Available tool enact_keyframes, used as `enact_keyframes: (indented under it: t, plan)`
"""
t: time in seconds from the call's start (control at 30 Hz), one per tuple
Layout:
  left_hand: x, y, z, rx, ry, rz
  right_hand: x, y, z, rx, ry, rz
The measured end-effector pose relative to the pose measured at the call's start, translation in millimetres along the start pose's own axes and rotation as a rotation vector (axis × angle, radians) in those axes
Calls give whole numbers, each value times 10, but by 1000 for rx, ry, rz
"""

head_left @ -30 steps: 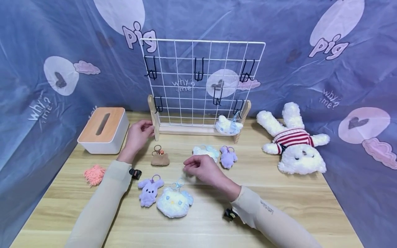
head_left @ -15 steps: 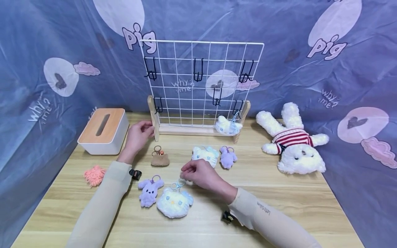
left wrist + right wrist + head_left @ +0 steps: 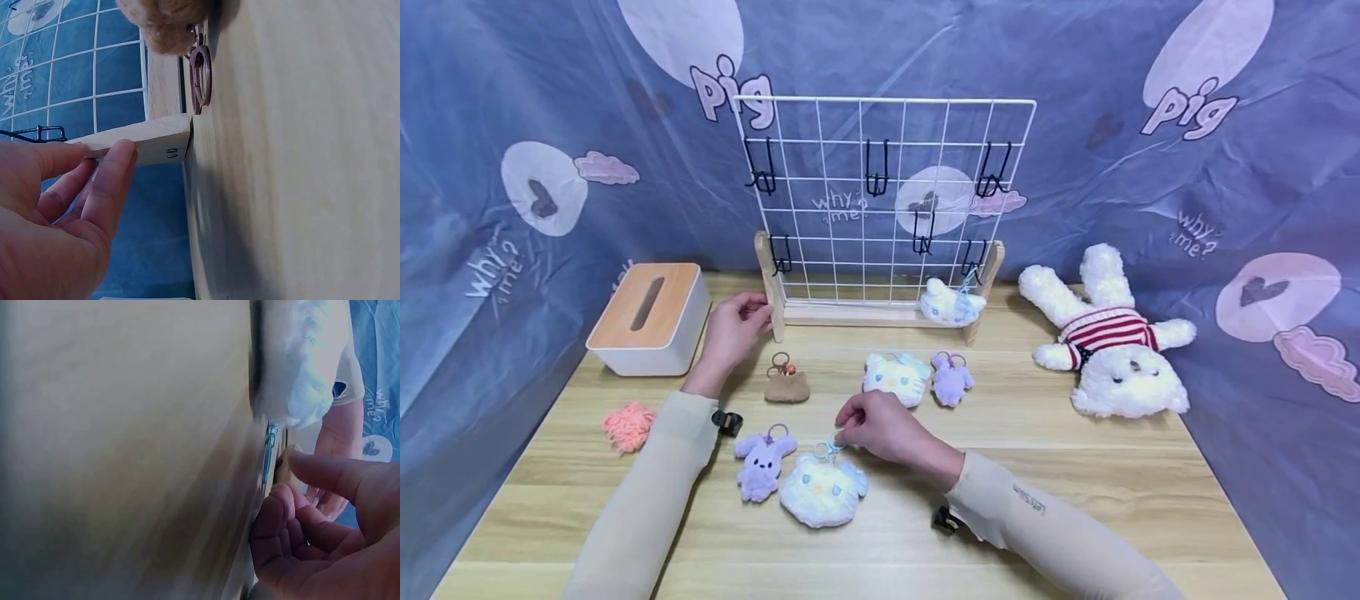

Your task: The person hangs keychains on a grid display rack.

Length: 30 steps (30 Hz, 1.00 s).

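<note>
"Right wrist view, look: what is the right hand (image 3: 887, 427) doing?"

"Its fingers are bent, and the thumb tip is a little bit away from them. The tips are right by the blue clasp (image 3: 269, 453) of a fluffy white cat (image 3: 820, 493). I can't tell if they touch it."

"Where is that cat?"

"It lies face up on the table (image 3: 925, 550), near the front, just beside a purple bunny (image 3: 761, 468)."

"And the left hand (image 3: 735, 329)?"

"Its fingertips are at the wooden side post (image 3: 165, 145) of the wire rack (image 3: 850, 315). The fingers are a bit bent. I can't tell if they pinch the post."

"What else is close?"

"A brown toy (image 3: 787, 387) with rings lies between the two hands. Behind the right hand are a second white cat (image 3: 893, 379) and a purple toy (image 3: 952, 383)."

"And farther away?"

"A third white cat (image 3: 949, 305) is at the bottom right of the rack. On the left are a box (image 3: 673, 337) with a wooden top and a pink fluffy thing (image 3: 628, 427). Far right, a white bear (image 3: 1108, 333) in a stripy top lies with its head toward us."
</note>
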<state>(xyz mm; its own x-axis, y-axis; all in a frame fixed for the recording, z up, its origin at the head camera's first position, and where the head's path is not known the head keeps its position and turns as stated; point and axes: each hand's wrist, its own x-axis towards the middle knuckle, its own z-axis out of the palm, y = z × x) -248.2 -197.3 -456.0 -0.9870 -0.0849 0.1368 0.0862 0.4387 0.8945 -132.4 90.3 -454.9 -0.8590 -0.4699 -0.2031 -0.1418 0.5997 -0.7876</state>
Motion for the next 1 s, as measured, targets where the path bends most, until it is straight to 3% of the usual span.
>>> enact_keyframes:
  t: [0.37, 0.6, 0.77, 1.0]
  plan:
    - [-6, 4, -4, 10, 6, 19, 22, -3, -6, -73, -10, -44]
    - [-24, 4, 0, 8, 3, 18, 164, 247, 127, -215, 38, -159]
    - [-11, 1, 12, 36, 5, 28, 275, 409, 200, -284, 66, -166]
    - [-22, 7, -2, 30, 5, 21, 328, 437, 212, -313, 56, -173]
